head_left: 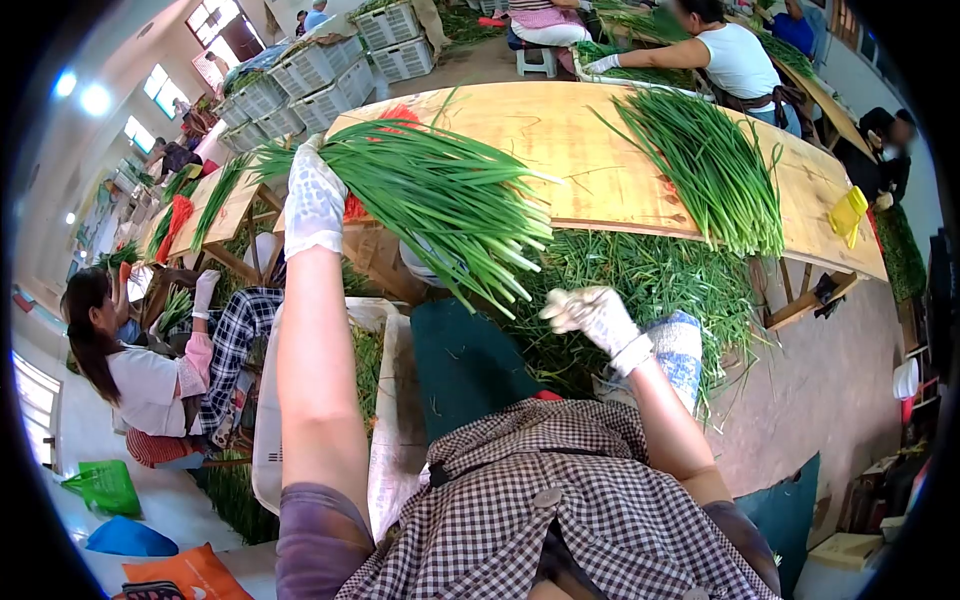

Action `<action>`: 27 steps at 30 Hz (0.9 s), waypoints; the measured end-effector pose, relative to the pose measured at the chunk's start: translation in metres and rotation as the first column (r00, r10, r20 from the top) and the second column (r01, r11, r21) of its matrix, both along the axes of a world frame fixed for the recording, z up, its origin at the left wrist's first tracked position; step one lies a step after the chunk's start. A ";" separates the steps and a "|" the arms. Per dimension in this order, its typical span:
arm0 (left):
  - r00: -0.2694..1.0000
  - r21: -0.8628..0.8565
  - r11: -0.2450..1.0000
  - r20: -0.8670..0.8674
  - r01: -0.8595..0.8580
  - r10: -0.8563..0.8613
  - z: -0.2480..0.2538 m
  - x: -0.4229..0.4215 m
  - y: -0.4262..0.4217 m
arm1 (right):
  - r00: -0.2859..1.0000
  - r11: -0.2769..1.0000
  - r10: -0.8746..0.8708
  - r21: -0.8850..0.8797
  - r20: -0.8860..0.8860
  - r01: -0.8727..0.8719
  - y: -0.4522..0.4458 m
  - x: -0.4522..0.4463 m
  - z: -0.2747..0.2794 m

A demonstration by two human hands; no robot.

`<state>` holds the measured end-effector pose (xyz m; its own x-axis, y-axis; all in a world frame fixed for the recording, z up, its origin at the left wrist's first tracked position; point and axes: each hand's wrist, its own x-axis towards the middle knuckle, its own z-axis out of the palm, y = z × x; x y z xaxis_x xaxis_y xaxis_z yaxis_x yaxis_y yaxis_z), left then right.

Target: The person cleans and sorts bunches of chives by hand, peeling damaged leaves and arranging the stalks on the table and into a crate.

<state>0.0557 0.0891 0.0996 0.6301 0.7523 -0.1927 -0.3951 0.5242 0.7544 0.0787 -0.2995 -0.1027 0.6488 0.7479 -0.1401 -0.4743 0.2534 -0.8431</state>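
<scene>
My left hand (316,195), in a patterned white glove, is closed round the leafy end of a bunch of long green stalks (450,190). The bunch spreads out to the right over the table's near edge, its pale ends fanned and pointing right and down. My right hand (592,312), also gloved, is raised over the loose greens below the table, with its fingers curled together; whether anything small is between them is hidden. A second bunch (705,170) lies on the right part of the wooden table (590,190). Red ties (398,115) show behind the held bunch.
A heap of loose leaves (640,270) lies beneath the table's near edge. A white crate (270,430) stands at my left. A yellow object (848,215) sits at the table's right end. One person sits at left; others work beyond the table, near stacked grey crates (310,80).
</scene>
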 end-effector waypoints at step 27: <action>0.972 0.029 0.973 0.039 0.230 -0.231 -0.023 -0.027 -0.022 | 0.973 0.957 -0.147 0.274 0.180 0.094 0.000 0.019 0.101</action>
